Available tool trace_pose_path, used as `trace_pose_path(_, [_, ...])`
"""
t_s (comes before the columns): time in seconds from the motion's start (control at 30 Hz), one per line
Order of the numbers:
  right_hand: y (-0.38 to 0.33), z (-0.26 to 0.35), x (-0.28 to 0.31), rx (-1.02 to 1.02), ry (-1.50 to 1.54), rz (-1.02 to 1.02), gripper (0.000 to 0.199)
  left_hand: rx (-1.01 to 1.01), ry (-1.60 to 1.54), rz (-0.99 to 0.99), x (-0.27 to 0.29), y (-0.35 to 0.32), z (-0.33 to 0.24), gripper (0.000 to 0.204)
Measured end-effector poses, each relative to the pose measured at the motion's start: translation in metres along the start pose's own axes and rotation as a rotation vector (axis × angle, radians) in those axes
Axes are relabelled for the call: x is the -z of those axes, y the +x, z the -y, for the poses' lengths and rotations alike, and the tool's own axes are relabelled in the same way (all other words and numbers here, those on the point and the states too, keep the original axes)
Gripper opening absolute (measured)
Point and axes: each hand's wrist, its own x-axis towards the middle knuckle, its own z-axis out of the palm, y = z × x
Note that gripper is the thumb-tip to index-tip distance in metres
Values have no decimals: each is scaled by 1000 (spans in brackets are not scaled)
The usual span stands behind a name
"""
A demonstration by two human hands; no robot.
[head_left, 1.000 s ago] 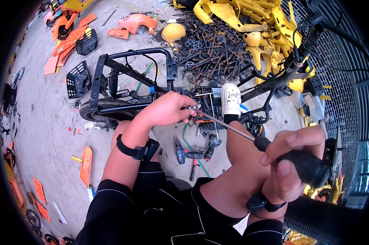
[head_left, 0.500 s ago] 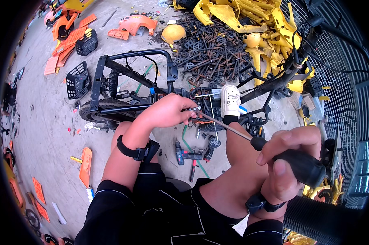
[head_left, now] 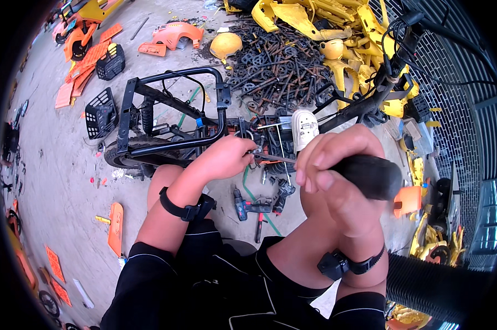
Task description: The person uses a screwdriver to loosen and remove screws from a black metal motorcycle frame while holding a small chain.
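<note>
Swinging inward, right hand [head_left: 345, 165], grip wrapped round screwdriver [head_left: 372, 177], now sits nearer left hand [head_left: 230, 155] pinching a metal piece [head_left: 256, 150], so both work close.

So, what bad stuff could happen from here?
The black-handled tool points toward the bare left hand, so a slip might poke those fingers. Two power tools lie close to the person's legs, so standing up could mean tripping. And the white shoe is right by the black frame, so it might get pinched if that shifts.
</note>
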Motion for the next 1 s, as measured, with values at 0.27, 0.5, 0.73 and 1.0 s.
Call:
trace_pose_path(0.27, [7,-10,-11,38,-141,66,16,140,-583,-25,-30,-3,21,14])
trace_pose_path(0.5, [12,-11,6,-49,-111,123,10,91,-417,163,-29,10,0,16])
trace_pose_path(0.73, [15,-13,17,-123,-54,241,8,74,-470,247,-49,18,-1,16])
trace_pose_path(1.0, [11,-8,31,-333,-71,402,9,99,-478,406,-47,11,-5,17])
